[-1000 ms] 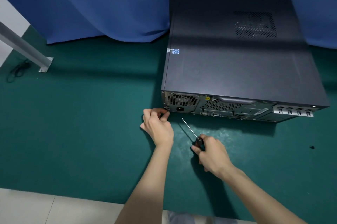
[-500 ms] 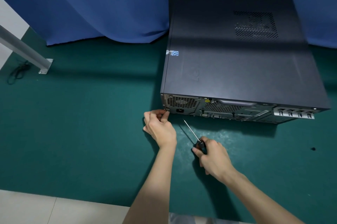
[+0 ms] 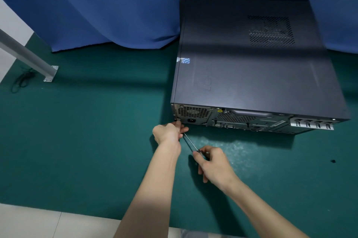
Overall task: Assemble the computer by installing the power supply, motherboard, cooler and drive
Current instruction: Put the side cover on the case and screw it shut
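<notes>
Left grip (image 3: 168,133) and right grip (image 3: 215,166) on bare forearms (image 3: 155,189); grey-blue garment (image 3: 187,234) beneath.

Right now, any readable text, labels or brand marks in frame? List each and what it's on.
Embossed logo on the computer case, upper panel: sideways, starts "Le", rest too faint.
Blue sticker at the case's left edge: blurred, unreadable.
Yellow label on the rear panel: too small to read.
Nothing else legible.

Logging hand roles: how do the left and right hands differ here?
The left hand is at a rear corner of the case, the right hand nearer, off it. The right hand grips the screwdriver by its handle; the left hand's fingertips sit at its tip, what they pinch hidden. Both have curled fingers.
</notes>
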The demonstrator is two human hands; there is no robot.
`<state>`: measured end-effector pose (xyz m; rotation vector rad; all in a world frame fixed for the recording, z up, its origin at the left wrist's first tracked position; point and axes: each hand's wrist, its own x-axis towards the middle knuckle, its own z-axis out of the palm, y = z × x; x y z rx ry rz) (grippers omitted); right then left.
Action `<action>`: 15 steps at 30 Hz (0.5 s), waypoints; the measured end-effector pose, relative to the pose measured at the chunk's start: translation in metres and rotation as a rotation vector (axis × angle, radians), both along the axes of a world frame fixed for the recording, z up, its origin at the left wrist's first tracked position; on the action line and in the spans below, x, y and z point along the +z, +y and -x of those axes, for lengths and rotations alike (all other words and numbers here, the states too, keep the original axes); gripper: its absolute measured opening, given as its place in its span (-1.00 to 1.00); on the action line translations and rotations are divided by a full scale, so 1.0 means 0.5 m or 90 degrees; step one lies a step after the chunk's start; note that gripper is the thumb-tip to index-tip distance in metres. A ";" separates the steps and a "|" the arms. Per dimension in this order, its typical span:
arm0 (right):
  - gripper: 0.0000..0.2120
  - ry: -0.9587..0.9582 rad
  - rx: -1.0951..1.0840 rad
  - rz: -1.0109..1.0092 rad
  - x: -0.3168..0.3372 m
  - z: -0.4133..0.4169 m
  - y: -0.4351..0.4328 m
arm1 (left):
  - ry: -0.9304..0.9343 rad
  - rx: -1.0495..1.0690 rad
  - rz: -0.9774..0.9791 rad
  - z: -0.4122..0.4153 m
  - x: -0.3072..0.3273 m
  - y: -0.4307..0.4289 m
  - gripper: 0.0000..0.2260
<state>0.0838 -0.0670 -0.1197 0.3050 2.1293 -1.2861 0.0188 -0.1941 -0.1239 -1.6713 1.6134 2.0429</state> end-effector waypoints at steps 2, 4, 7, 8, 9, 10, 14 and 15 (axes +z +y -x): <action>-0.79 0.012 -0.018 0.015 0.002 -0.001 -0.009 | -0.021 -0.031 -0.053 0.002 0.013 -0.017 -0.75; -0.78 0.032 -0.031 0.006 0.003 -0.003 -0.014 | -0.038 -0.086 -0.096 0.003 0.023 -0.035 -0.76; -0.76 0.058 -0.060 -0.003 0.006 -0.007 -0.022 | -0.055 -0.171 -0.172 0.006 0.030 -0.060 -0.78; -0.75 0.065 -0.070 -0.001 0.007 -0.007 -0.025 | -0.060 -0.190 -0.189 0.006 0.029 -0.067 -0.79; -0.74 0.071 -0.075 0.000 0.008 -0.007 -0.029 | -0.064 -0.198 -0.202 0.007 0.027 -0.072 -0.80; -0.74 0.077 -0.075 -0.002 0.009 -0.007 -0.033 | -0.066 -0.198 -0.209 0.007 0.023 -0.075 -0.81; -0.76 0.091 -0.063 -0.017 0.007 -0.003 -0.049 | -0.065 -0.187 -0.217 0.008 0.013 -0.081 -0.83; -0.76 0.092 -0.064 -0.019 0.007 -0.002 -0.053 | -0.064 -0.186 -0.218 0.008 0.012 -0.082 -0.84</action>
